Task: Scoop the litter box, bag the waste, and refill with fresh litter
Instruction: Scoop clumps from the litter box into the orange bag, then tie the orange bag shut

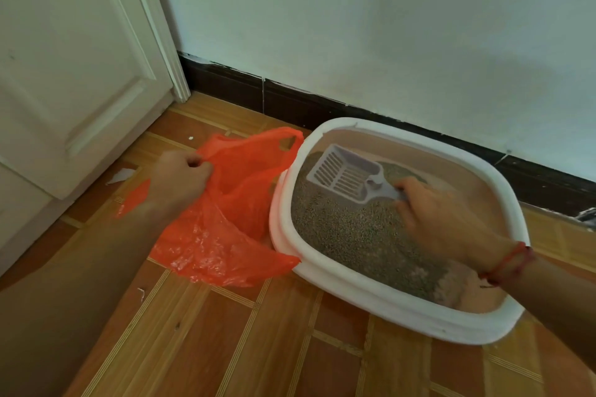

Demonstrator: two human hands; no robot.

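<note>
Over the litter [354, 235], right grip [445, 219] around scoop [345, 174], left grip [180, 177] around bag [232, 203].

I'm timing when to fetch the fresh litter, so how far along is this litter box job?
Early. Done: the orange plastic bag lies beside the white plastic litter box, its mouth held by the left hand. In hand: the right hand grips the grey slotted plastic scoop, resting empty on the grey-brown litter. Left: scooping, bagging, refilling; no waste shows in the bag.
</note>
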